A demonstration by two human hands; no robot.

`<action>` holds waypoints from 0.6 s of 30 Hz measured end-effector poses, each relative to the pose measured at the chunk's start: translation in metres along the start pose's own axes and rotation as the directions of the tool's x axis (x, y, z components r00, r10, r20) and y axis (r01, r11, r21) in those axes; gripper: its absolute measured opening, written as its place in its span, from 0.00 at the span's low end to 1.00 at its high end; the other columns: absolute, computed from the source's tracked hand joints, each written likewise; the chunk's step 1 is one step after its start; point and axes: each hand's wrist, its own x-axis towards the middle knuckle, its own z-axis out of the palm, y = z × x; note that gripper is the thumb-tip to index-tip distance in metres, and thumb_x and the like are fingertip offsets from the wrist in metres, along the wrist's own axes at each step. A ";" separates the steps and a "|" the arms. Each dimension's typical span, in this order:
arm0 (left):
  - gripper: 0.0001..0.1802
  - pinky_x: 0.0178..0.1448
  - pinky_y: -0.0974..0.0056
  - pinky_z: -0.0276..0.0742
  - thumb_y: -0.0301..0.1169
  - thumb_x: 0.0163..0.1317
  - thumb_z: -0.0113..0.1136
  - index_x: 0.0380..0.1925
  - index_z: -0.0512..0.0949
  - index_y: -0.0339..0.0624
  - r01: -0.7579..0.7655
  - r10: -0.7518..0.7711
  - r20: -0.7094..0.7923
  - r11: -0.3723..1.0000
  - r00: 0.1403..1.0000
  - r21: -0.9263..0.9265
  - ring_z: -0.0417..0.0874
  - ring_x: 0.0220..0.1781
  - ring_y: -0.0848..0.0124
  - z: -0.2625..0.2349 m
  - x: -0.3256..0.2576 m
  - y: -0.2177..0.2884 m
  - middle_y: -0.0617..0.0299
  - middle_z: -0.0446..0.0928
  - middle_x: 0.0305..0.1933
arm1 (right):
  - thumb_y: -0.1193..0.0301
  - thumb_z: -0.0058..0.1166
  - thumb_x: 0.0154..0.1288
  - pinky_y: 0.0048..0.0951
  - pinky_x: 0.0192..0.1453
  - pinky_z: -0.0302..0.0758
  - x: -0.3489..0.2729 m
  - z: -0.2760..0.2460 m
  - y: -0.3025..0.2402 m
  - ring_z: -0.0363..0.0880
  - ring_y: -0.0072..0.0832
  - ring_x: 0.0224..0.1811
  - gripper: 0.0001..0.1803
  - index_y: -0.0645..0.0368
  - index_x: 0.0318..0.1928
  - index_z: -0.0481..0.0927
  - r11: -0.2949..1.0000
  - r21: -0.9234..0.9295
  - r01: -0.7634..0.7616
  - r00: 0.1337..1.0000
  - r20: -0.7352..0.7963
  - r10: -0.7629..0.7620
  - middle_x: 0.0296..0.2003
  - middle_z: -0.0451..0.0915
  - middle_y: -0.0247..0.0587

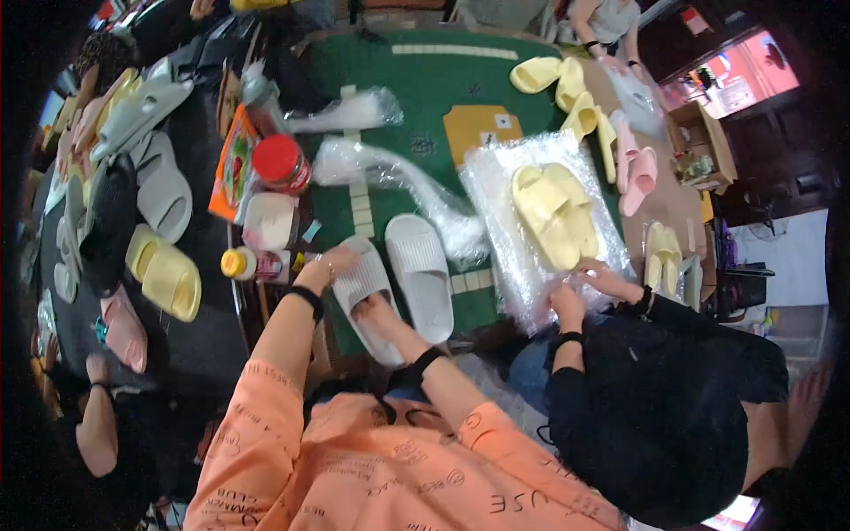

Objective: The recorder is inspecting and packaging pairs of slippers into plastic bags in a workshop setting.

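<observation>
Green surface: white slipper held by L hand, R hand tucked inside; R grip can't be told.

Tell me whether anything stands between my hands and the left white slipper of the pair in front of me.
Nothing visible does. Your left hand and right hand are both at the left white slipper; the matching slipper lies just to its right, not in between.
</observation>
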 end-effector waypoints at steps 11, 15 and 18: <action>0.17 0.44 0.69 0.68 0.35 0.57 0.48 0.43 0.72 0.35 0.028 -0.027 0.011 0.994 1.000 -0.108 0.73 0.40 0.72 -0.019 -0.036 0.006 0.59 0.75 0.40 | 0.77 0.39 0.56 0.18 0.25 0.62 -0.053 0.079 -0.068 0.65 0.17 0.22 0.08 0.62 0.38 0.68 0.849 -0.528 -0.030 0.999 -0.041 0.010 0.25 0.70 0.33; 0.15 0.41 0.69 0.70 0.33 0.55 0.51 0.39 0.75 0.36 -0.074 0.073 0.022 0.994 0.997 0.084 0.75 0.34 0.73 -0.007 -0.048 0.069 0.60 0.77 0.36 | 0.77 0.42 0.57 0.18 0.23 0.64 -0.103 0.019 -0.076 0.65 0.17 0.21 0.14 0.62 0.46 0.65 0.847 -0.529 0.047 0.998 -0.015 -0.064 0.27 0.72 0.33; 0.11 0.38 0.70 0.70 0.30 0.52 0.53 0.35 0.78 0.38 -0.096 0.069 -0.124 0.968 0.990 -0.231 0.76 0.31 0.74 -0.008 -0.056 0.057 0.59 0.78 0.33 | 0.77 0.43 0.58 0.17 0.25 0.65 -0.149 -0.017 -0.072 0.66 0.16 0.22 0.12 0.62 0.44 0.70 0.782 -0.622 0.036 0.997 -0.027 -0.068 0.26 0.74 0.33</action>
